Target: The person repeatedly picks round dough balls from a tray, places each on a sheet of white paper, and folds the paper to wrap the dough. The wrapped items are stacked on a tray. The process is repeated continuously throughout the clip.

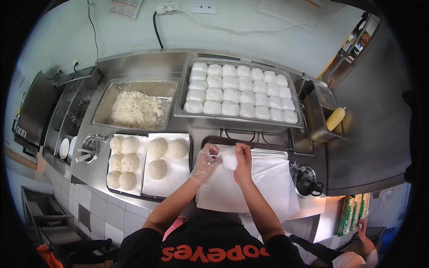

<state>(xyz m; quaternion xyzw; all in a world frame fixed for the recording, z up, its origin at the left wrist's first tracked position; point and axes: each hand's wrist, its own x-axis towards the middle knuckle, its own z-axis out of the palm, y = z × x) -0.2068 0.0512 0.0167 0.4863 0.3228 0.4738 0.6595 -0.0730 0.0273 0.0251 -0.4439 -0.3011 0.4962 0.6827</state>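
Note:
Between my two hands is a white paper-wrapped portion (230,158), held above a stack of white paper sheets (234,191) on a dark tray. My left hand (206,162), in a clear plastic glove, pinches the wrap from the left. My right hand (243,161), which looks bare, grips its right side. Round rice balls (157,148) sit to the left on paper-lined trays (181,167). Behind them a steel pan (171,87) holds loose cooked rice (134,110). Rows of wrapped white portions (231,95) fill a large steel pan (298,114) beyond my hands.
A steel container (315,124) with a yellow squeeze bottle (335,119) stands at the right. Black-handled scissors (315,189) rest in a round steel holder near the right edge. Another holder with white handles (85,155) is at the left. Other people are partly visible at bottom left and bottom right.

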